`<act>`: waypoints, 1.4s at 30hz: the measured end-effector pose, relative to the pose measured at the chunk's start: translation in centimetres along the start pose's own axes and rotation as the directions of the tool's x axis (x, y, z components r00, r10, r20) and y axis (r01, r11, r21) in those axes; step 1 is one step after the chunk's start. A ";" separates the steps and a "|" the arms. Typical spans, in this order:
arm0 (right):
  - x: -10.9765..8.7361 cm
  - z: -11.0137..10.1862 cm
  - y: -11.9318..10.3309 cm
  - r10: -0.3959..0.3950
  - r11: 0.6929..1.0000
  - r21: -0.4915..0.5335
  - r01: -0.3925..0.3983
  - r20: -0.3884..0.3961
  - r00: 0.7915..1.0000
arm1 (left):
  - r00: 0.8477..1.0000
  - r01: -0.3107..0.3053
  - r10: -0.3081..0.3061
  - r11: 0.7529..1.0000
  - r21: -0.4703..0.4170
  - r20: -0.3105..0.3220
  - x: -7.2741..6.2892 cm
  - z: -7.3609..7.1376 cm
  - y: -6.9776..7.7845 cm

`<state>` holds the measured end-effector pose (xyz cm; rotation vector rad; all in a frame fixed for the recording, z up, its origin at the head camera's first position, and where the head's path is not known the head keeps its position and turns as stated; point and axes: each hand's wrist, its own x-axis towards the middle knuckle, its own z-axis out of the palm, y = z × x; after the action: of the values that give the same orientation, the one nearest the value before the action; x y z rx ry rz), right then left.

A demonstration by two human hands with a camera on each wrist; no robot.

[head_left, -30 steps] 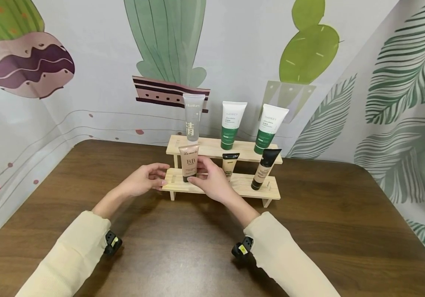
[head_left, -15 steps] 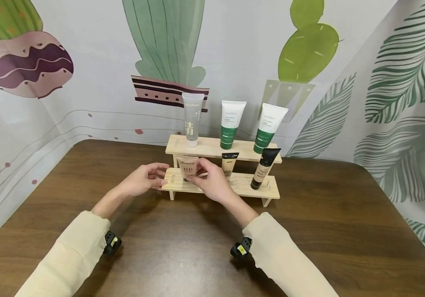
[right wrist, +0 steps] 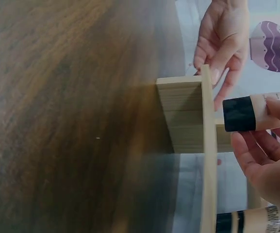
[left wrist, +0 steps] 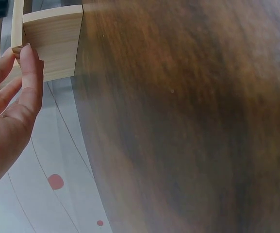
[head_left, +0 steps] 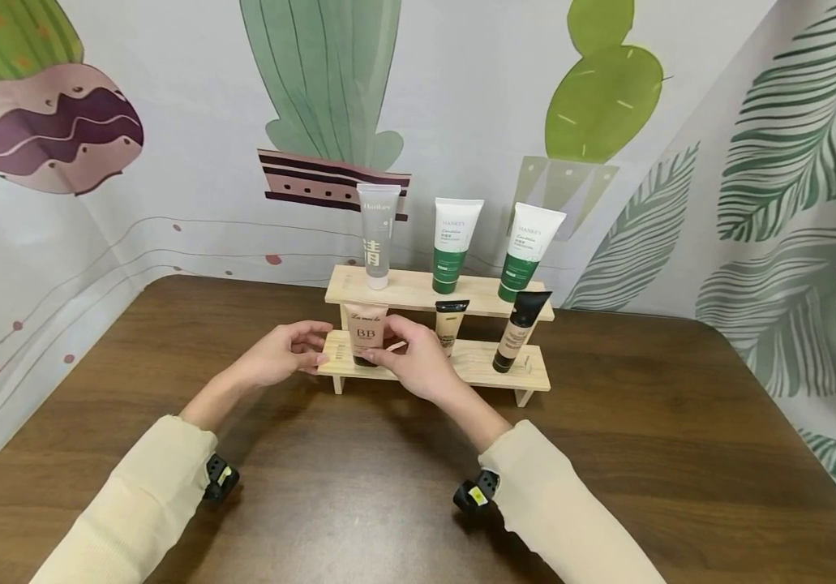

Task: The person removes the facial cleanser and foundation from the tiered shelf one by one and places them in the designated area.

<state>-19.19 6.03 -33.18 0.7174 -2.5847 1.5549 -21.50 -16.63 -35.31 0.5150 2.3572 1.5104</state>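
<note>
BB tube (head_left: 366,331), cap down and close to upright, sits in a person's right grip (head_left: 418,361), thumb and fingers clamped on it from 3 o'clock, over the 9 o'clock end of the lower shelf (head_left: 478,363); 12 o'clock points away from the person. Seen from the right wrist, a sliver of space shows between the black cap (right wrist: 239,115) and the wood, so the tube seems not fully seated. At the 9 o'clock end of the stand (head_left: 410,285), the left grip (head_left: 279,353) pinches the tip of the lower shelf between thumb and finger.

Risk lies chiefly in the release: should the right grip part while the cap is raised or tilted, BB tube could rock on its narrow base and topple, perhaps toward 6 o'clock, where the shelf's front edge is near and the surface (head_left: 345,487) lies below. A hasty withdrawal toward 3 o'clock could clip the small tube (head_left: 449,324) near the knuckles. Any tug or push from the left grip could jolt the light-looking stand and upset the clear tube (head_left: 377,235), poised at 12 o'clock on a slim cap.
</note>
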 end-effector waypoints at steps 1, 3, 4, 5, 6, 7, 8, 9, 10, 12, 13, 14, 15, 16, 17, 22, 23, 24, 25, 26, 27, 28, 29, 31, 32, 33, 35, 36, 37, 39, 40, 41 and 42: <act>-0.1 -0.1 -0.2 0.002 1.000 0.003 -0.002 0.006 1.000 | 1.000 0.001 -0.001 1.000 0.002 -0.001 0.0 0.0 0.0; -0.2 -0.5 -0.5 0.004 1.000 0.008 -0.004 0.019 1.000 | 1.000 0.001 -0.001 1.000 0.003 -0.003 0.0 0.0 0.0; -0.4 -0.7 -0.7 0.003 1.000 0.010 -0.003 0.026 1.000 | 1.000 0.004 -0.004 1.000 0.002 -0.005 0.0 0.1 0.0; -0.5 -0.9 -0.9 0.001 1.000 0.014 -0.001 0.032 0.999 | 1.000 0.001 -0.001 1.000 0.005 -0.003 0.0 0.1 0.0; -0.6 -1.2 -1.1 -0.008 1.000 0.017 0.007 0.036 0.999 | 1.000 0.004 -0.004 1.000 0.006 -0.005 0.0 0.1 0.0; -0.7 -1.5 -1.3 -0.014 1.000 0.023 0.013 0.042 0.999 | 1.000 0.002 -0.002 1.000 0.007 -0.005 0.0 0.1 0.1; -0.9 -1.8 -1.5 -0.023 0.999 0.028 0.022 0.047 0.999 | 1.000 0.001 -0.001 1.000 0.006 -0.005 0.0 0.2 0.1; -1.0 -2.1 -1.7 -0.030 0.999 0.035 0.028 0.052 0.998 | 1.000 -0.001 0.001 1.000 0.006 -0.005 0.0 0.2 0.1; -1.1 -2.5 -1.9 -0.037 0.999 0.042 0.035 0.058 0.998 | 1.000 -0.002 0.002 1.000 0.006 -0.005 0.0 0.2 0.2; -1.4 -3.1 -2.1 -0.048 0.998 0.045 0.045 0.067 0.997 | 1.000 -0.004 0.004 1.000 0.003 -0.007 -0.1 0.2 0.3; -1.5 -3.5 -2.3 -0.050 0.998 0.047 0.046 0.072 0.996 | 1.000 -0.007 0.007 1.000 0.002 -0.007 -0.2 0.2 0.3; -1.7 -3.8 -2.4 -0.049 0.998 0.046 0.046 0.075 0.996 | 1.000 -0.007 0.007 1.000 0.001 -0.009 -0.2 0.2 0.3; -1.8 -4.1 -2.5 -0.049 0.998 0.044 0.045 0.077 0.996 | 1.000 -0.010 0.010 1.000 0.000 -0.011 -0.2 0.2 0.3; -1.9 -4.4 -2.6 -0.053 0.998 0.040 0.050 0.080 0.995 | 1.000 -0.011 0.011 1.000 -0.001 -0.012 -0.3 0.2 0.3; -2.1 -4.7 -2.7 -0.056 0.998 0.035 0.054 0.083 0.995 | 1.000 -0.014 0.014 1.000 -0.001 -0.013 -0.3 0.2 0.2; -3.0 -6.6 -2.8 -0.060 0.998 0.008 0.059 0.094 0.994 | 1.000 -0.024 0.024 1.000 -0.001 -0.012 -0.2 0.2 0.1; -3.2 -7.0 -2.8 -0.057 0.998 0.007 0.057 0.095 0.994 | 1.000 -0.026 0.026 1.000 0.000 -0.010 -0.2 0.2 0.1; -3.4 -7.4 -2.8 -0.055 0.998 0.007 0.055 0.096 0.994 | 1.000 -0.026 0.026 1.000 0.001 -0.010 -0.2 0.2 0.1; -3.7 -7.8 -2.8 -0.050 0.999 0.007 0.050 0.099 0.994 | 1.000 -0.027 0.027 1.000 0.002 -0.009 -0.2 0.2 0.2; -3.9 -8.3 -2.7 -0.042 0.999 0.008 0.041 0.103 0.994 | 1.000 -0.027 0.027 1.000 0.003 -0.008 -0.2 0.2 0.2; -4.2 -8.8 -2.6 -0.032 0.999 0.003 0.032 0.107 0.994 | 1.000 -0.028 0.028 1.000 0.003 -0.007 -0.2 0.2 0.2; -4.5 -9.3 -2.5 -0.021 1.000 0.001 0.021 0.111 0.994 | 1.000 -0.029 0.029 1.000 0.002 -0.006 -0.2 0.3 0.2; -4.8 -9.9 -2.4 -0.009 1.000 0.000 0.009 0.116 0.993 | 1.000 -0.029 0.029 1.000 0.001 -0.006 -0.2 0.3 0.3; -5.3 -11.1 -2.1 0.018 1.000 -0.025 -0.015 0.123 0.992 | 1.000 -0.030 0.030 1.000 0.000 -0.006 -0.1 0.3 0.2; -5.6 -11.7 -2.0 0.025 0.999 -0.043 -0.020 0.124 0.992 | 0.999 -0.032 0.032 1.000 0.000 -0.006 -0.1 0.3 0.2; -5.9 -12.4 -1.9 0.032 0.998 -0.062 -0.025 0.123 0.992 | 0.999 -0.033 0.033 0.999 -0.001 -0.006 -0.1 0.3 0.2; -6.5 -13.7 -1.5 0.037 0.995 -0.097 -0.026 0.116 0.993 | 0.999 -0.032 0.032 0.999 -0.001 -0.005 -0.1 0.2 0.2; -6.8 -14.4 -1.4 0.038 0.993 -0.113 -0.026 0.110 0.993 | 0.999 -0.033 0.033 0.999 0.001 -0.005 -0.1 0.2 0.2; -7.2 -15.0 -1.2 0.035 0.992 -0.125 -0.022 0.104 0.994 | 0.999 -0.032 0.032 0.999 0.003 -0.005 -0.1 0.2 0.2; -7.8 -16.4 -0.9 0.034 0.988 -0.152 -0.020 0.090 0.995 | 0.999 -0.033 0.033 0.999 0.007 -0.003 -0.1 0.2 0.2; -8.2 -17.0 -0.7 0.031 0.987 -0.161 -0.017 0.083 0.996 | 0.999 -0.033 0.033 0.999 0.010 -0.002 -0.2 0.2 0.2; -8.5 -17.7 -0.5 0.028 0.985 -0.172 -0.015 0.075 0.997 | 0.999 -0.032 0.032 0.999 0.012 -0.003 -0.2 0.2 0.2; -8.9 -18.3 -0.3 0.029 0.984 -0.178 -0.017 0.067 0.997 | 0.999 -0.031 0.031 0.999 0.015 -0.003 -0.2 0.2 0.2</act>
<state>-14.79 24.60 -26.24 0.7393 -2.7462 1.3046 -21.25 -16.48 -35.15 0.5561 2.3750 1.5095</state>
